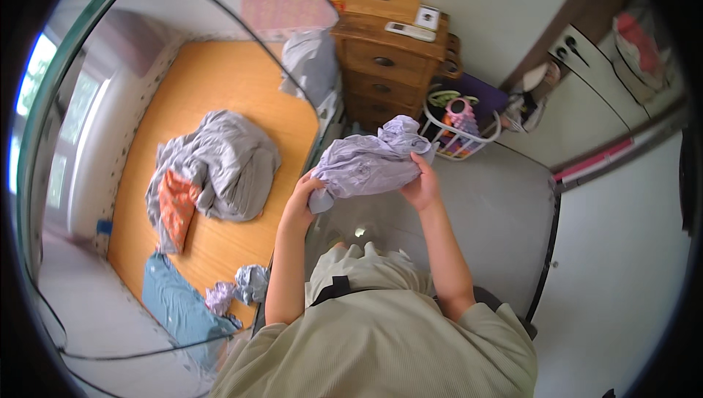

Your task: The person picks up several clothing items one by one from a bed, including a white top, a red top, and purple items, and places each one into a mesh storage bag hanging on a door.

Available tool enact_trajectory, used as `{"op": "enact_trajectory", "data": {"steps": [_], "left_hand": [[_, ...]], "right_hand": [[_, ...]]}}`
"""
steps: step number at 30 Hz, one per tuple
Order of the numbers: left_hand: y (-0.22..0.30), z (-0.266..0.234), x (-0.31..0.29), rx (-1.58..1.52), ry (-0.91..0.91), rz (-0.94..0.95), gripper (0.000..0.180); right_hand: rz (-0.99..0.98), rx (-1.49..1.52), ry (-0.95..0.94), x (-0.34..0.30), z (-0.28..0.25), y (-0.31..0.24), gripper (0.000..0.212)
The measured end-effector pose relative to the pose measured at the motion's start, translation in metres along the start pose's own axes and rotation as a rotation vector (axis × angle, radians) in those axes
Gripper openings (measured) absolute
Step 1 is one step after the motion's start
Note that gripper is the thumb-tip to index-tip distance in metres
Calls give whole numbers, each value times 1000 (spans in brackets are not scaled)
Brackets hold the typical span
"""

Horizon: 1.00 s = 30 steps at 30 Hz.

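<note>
A crumpled lavender cloth garment (pixel 366 167) hangs in front of my body, stretched between both hands; which kind of garment it is cannot be made out. My left hand (pixel 299 199) is closed on its left end, where a small flap dangles below the fingers. At the other end my right hand (pixel 422 186) pinches the cloth, thumb on top. A bunched part rises at the garment's upper right.
To the left, a wooden bed board (pixel 227 68) inside a netted frame bears a grey blanket (pixel 234 156), an orange patterned cloth (pixel 176 211), a blue pillow-like piece (pixel 172 295) and small crumpled cloths (pixel 251 283). Ahead stand a wooden drawer cabinet (pixel 384 61) and a white basket (pixel 469 142).
</note>
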<state>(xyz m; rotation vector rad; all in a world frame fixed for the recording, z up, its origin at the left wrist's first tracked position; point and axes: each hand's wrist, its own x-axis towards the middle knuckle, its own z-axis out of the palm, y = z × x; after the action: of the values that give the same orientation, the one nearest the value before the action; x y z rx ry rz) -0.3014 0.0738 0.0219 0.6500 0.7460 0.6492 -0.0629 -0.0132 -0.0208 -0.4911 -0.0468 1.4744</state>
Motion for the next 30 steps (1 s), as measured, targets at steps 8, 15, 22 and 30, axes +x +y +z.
{"op": "enact_trajectory", "data": {"steps": [8, 15, 22, 30], "left_hand": [[-9, 40, 71, 58, -188, -161, 44], [-3, 103, 135, 212, -395, -296, 46], [4, 146, 185, 328, -581, -354, 47], [-8, 196, 217, 329, -620, -456, 44]], "right_hand": [[-269, 35, 136, -39, -6, -45, 40], [-518, 86, 156, -58, -7, -85, 39], [-733, 147, 265, -58, -7, -98, 40], [-821, 127, 260, -67, 1, -137, 33]]}}
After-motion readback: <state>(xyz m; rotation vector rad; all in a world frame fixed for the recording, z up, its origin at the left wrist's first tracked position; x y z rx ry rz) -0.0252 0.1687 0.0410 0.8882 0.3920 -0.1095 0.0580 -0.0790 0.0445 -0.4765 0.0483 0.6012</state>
